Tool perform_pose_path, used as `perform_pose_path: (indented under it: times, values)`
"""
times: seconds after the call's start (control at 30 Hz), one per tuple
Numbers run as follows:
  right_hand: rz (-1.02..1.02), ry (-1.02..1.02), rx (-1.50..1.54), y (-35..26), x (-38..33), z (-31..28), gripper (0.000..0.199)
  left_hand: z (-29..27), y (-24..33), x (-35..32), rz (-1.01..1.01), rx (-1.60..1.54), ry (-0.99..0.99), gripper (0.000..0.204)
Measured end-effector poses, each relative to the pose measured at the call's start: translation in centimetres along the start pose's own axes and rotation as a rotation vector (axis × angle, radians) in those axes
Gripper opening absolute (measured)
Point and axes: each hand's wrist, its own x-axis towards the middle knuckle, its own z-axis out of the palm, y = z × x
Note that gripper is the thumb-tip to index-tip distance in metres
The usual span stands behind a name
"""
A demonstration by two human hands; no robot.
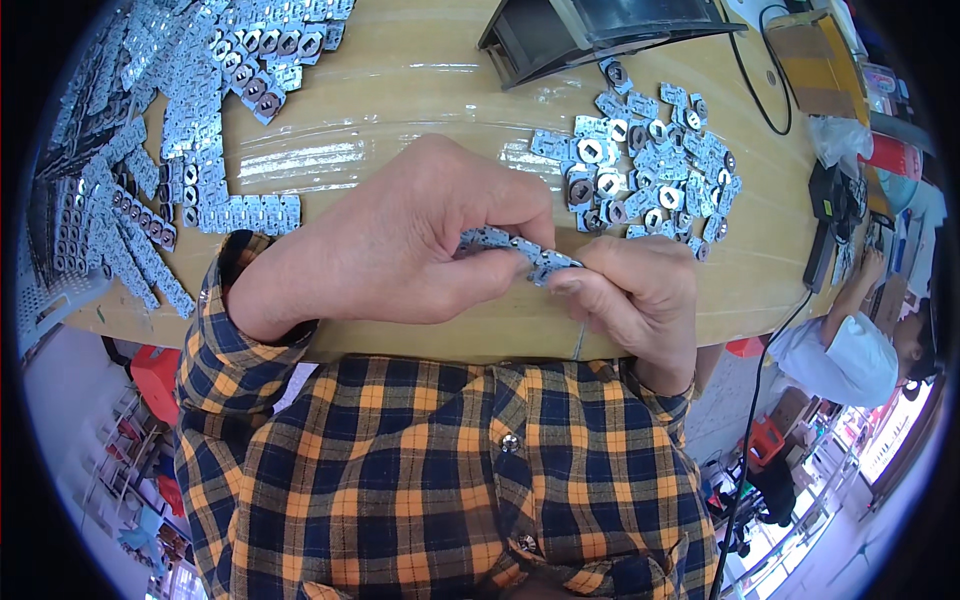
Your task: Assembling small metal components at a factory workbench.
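Note:
A narrow strip of small circuit boards is pinched between my two hands above the table's near edge. My left hand wraps round the longer part, with thumb and forefinger pressed on it. My right hand grips the strip's right end between thumb and bent forefinger. Part of the strip is hidden inside the left hand. Just beyond my right hand lies a loose pile of single small circuit boards, several showing round metal parts. Uncut circuit board strips lie to the left of my left hand.
Heaps of board strips cover the table's left side. A black open-fronted housing stands at the back on the yellowish table. Cables and a black power strip are at the right. A person in a white shirt sits beyond.

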Motion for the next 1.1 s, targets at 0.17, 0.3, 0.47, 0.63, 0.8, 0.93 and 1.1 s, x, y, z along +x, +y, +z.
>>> perform_pose_path:
  times: [0.17, 0.3, 0.47, 0.63, 0.8, 0.93, 1.1]
  values:
    - [0.002, 0.097, 0.029, 0.1, 0.1, 1.2, 0.019, 0.7, -0.1, 0.1, -0.072, -0.164, 0.061, 0.008]
    - [0.306, 0.229, 0.685, -0.6, -0.4, 1.4, 0.028, 0.5, 1.5, 0.7, -0.369, -0.679, 0.070, 0.014]
    - [0.408, 0.249, 1.310, -0.9, 0.4, 2.3, 0.031, 1.4, 0.0, 0.5, -0.316, -0.852, 0.142, 0.017]
    - [0.260, 0.440, 0.819, -0.1, 0.1, 2.6, 0.030, 2.0, 0.0, 0.3, -0.231, -0.632, 0.299, 0.015]
    - [0.250, 0.442, 0.492, 0.1, -0.5, 2.5, 0.028, 2.0, -0.2, 0.4, 0.173, 0.117, 0.347, 0.021]
    - [0.245, 0.438, 0.486, 0.1, -0.5, 2.7, 0.027, 2.7, -0.4, 0.3, 0.239, 0.187, 0.431, 0.021]
    - [0.251, 0.439, 0.546, 0.4, -0.3, 2.7, 0.029, 2.3, 0.1, 0.4, 0.147, 0.218, 0.400, 0.021]
